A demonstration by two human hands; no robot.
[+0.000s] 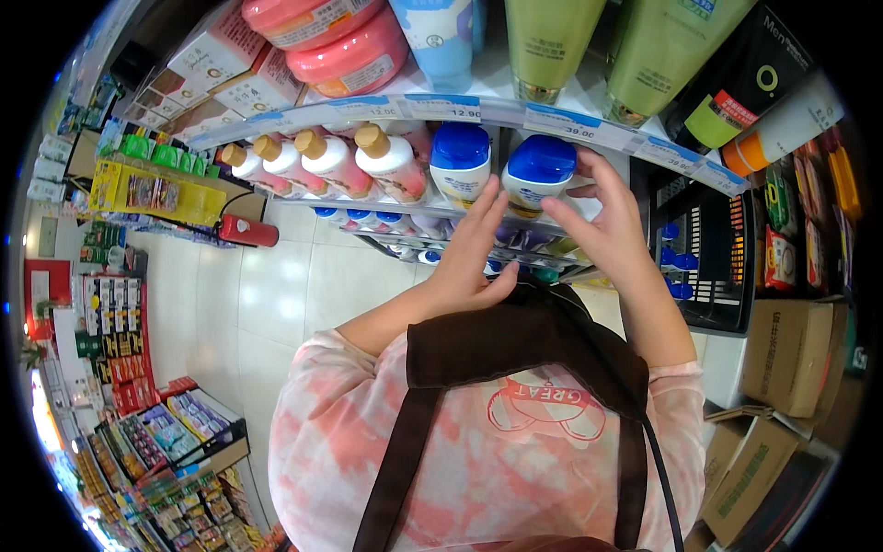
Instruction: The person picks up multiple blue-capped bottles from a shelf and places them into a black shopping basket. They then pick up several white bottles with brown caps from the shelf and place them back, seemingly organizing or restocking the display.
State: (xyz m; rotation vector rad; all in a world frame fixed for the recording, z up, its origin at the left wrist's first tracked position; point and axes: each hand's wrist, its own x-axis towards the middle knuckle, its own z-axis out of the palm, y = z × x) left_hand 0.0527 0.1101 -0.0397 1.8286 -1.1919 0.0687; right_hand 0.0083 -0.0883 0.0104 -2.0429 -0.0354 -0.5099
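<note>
Before me on a shelf stands a white bottle with a blue cap (535,178), leaning a little. At its right side is my right hand (603,203), thumb near the front and fingers beside the cap. Whether it grips the bottle or only touches it is unclear. My left hand (476,245) is raised with fingers extended and nothing in it, fingertips close to the bottle's lower left. A second blue-capped bottle (460,165) stands just left of the first. Further left is a row of white and pink bottles with gold caps (390,165).
Above runs a shelf edge with price tags (441,109), bearing green tubes (552,45) and pink round tubs (345,65). To the right are a black crate (710,317) with blue-capped items and cardboard boxes (786,359). A red cylinder (250,231) juts out at left, over tiled floor (269,290).
</note>
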